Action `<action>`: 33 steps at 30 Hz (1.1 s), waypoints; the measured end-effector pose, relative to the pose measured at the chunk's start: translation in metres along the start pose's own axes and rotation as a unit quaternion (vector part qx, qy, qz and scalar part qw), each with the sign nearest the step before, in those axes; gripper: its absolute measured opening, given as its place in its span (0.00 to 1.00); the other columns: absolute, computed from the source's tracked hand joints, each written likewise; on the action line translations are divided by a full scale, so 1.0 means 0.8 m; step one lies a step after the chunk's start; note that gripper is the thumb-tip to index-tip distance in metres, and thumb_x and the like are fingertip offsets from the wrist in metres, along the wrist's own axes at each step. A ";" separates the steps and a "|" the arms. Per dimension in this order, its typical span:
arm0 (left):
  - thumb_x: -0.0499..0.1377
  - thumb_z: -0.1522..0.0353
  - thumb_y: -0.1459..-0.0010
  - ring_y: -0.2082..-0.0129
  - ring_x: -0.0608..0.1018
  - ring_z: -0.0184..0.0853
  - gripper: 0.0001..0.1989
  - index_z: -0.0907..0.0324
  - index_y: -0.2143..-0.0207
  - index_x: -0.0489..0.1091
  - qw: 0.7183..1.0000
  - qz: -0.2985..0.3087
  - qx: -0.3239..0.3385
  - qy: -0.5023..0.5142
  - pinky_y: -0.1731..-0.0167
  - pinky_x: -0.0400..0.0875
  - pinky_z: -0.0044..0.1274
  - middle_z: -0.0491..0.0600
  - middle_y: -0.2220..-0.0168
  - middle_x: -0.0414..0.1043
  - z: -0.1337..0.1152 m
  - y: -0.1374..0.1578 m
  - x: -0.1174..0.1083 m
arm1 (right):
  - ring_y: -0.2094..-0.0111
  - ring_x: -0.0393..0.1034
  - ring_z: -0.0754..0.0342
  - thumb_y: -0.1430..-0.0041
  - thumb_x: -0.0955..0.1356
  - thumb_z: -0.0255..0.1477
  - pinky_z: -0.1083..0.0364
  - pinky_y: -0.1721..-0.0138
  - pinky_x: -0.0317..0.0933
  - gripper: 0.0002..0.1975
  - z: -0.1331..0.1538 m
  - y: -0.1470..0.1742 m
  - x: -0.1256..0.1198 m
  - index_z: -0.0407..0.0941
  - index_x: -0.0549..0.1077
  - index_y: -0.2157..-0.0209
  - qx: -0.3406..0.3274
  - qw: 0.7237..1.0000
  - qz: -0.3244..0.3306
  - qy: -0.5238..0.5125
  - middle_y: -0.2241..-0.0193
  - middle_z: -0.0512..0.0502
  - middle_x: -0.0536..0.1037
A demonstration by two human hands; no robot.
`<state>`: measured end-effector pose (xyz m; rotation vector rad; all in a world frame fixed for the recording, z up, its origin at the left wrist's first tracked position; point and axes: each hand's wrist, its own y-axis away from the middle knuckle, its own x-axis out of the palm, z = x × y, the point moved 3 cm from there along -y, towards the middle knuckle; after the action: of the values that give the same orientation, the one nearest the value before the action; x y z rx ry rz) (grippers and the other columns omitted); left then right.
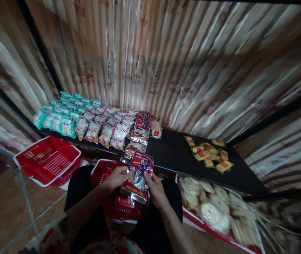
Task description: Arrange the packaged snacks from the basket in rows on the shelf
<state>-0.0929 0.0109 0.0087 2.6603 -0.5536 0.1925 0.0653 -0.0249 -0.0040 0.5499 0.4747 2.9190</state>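
Between my two hands are red-and-silver snack packets point(141, 162), held above a red basket point(100, 171) that sits between my knees. My left hand point(117, 178) pinches their left side, its fingers closed. On the right edge, my right hand point(153, 187) grips with the thumb on top. Another red packet point(134, 192) lies lower, just under the held ones; whether a hand touches it I cannot tell. Just beyond, a row of similar red packets point(142, 123) runs back along the black shelf point(163, 151).
Teal snack bags point(67, 125) and white-and-orange bags point(106, 134) stand in rows at the shelf's left. Yellow packets point(208, 153) lie heaped at right. An emptied-looking red basket point(48, 158) rests on the floor; another basket holds round wrapped flatbreads point(214, 211). A striped curtain point(145, 63) hangs behind.
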 end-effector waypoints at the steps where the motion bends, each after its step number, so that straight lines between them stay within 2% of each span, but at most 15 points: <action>1: 0.64 0.61 0.59 0.75 0.73 0.31 0.14 0.61 0.73 0.67 1.000 -0.010 0.000 0.008 0.73 0.63 0.21 0.44 0.77 0.70 -0.002 0.000 0.001 | 0.72 0.73 0.50 0.58 0.74 0.44 0.53 0.70 0.65 0.23 0.003 0.001 0.003 0.44 0.73 0.63 -0.001 1.000 0.002 -0.009 0.73 0.48 0.79; 6: 0.64 0.63 0.59 0.76 0.74 0.31 0.12 0.61 0.74 0.67 0.998 -0.055 0.019 0.032 0.74 0.64 0.21 0.44 0.77 0.71 -0.017 -0.005 0.001 | 0.67 0.74 0.49 0.58 0.75 0.40 0.53 0.67 0.66 0.25 0.017 0.003 0.021 0.46 0.69 0.58 -0.010 0.999 0.019 -0.041 0.67 0.48 0.79; 10: 0.63 0.65 0.56 0.72 0.76 0.35 0.11 0.62 0.70 0.70 0.994 -0.092 0.020 0.046 0.70 0.68 0.24 0.46 0.75 0.74 -0.025 -0.012 -0.004 | 0.66 0.75 0.47 0.61 0.75 0.41 0.52 0.67 0.67 0.26 0.013 0.001 0.035 0.46 0.69 0.60 0.003 0.999 0.005 -0.039 0.68 0.46 0.79; 13: 0.62 0.67 0.57 0.74 0.76 0.34 0.10 0.63 0.70 0.71 0.992 -0.115 0.010 0.049 0.71 0.68 0.23 0.46 0.76 0.74 -0.025 -0.016 -0.008 | 0.67 0.75 0.46 0.63 0.75 0.41 0.51 0.67 0.67 0.27 0.012 -0.001 0.041 0.46 0.69 0.60 0.006 0.999 -0.013 -0.049 0.69 0.46 0.79; 21: 0.63 0.67 0.60 0.77 0.74 0.32 0.10 0.63 0.73 0.70 0.987 -0.148 0.015 0.064 0.72 0.67 0.23 0.45 0.78 0.72 -0.032 -0.029 -0.010 | 0.64 0.74 0.47 0.60 0.74 0.39 0.51 0.66 0.67 0.30 0.018 -0.007 0.048 0.46 0.68 0.54 0.003 0.998 -0.028 -0.064 0.68 0.46 0.79; 28: 0.64 0.68 0.61 0.79 0.72 0.30 0.08 0.62 0.77 0.69 0.983 -0.161 0.010 0.084 0.75 0.66 0.22 0.43 0.80 0.70 -0.040 -0.039 -0.006 | 0.66 0.74 0.50 0.57 0.73 0.39 0.54 0.71 0.69 0.27 0.017 -0.011 0.045 0.47 0.68 0.55 0.012 0.996 -0.056 -0.065 0.65 0.47 0.78; 33: 0.63 0.68 0.59 0.79 0.72 0.30 0.08 0.62 0.77 0.68 0.983 -0.159 0.004 0.092 0.73 0.67 0.23 0.43 0.80 0.70 -0.042 -0.044 -0.006 | 0.67 0.75 0.50 0.60 0.75 0.37 0.54 0.71 0.69 0.29 0.019 -0.015 0.046 0.47 0.67 0.54 0.017 0.995 -0.052 -0.079 0.66 0.48 0.78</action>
<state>-0.0846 0.0560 0.0248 2.6562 -0.0653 0.3405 0.0381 -0.0023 0.0178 0.7316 0.5178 2.7453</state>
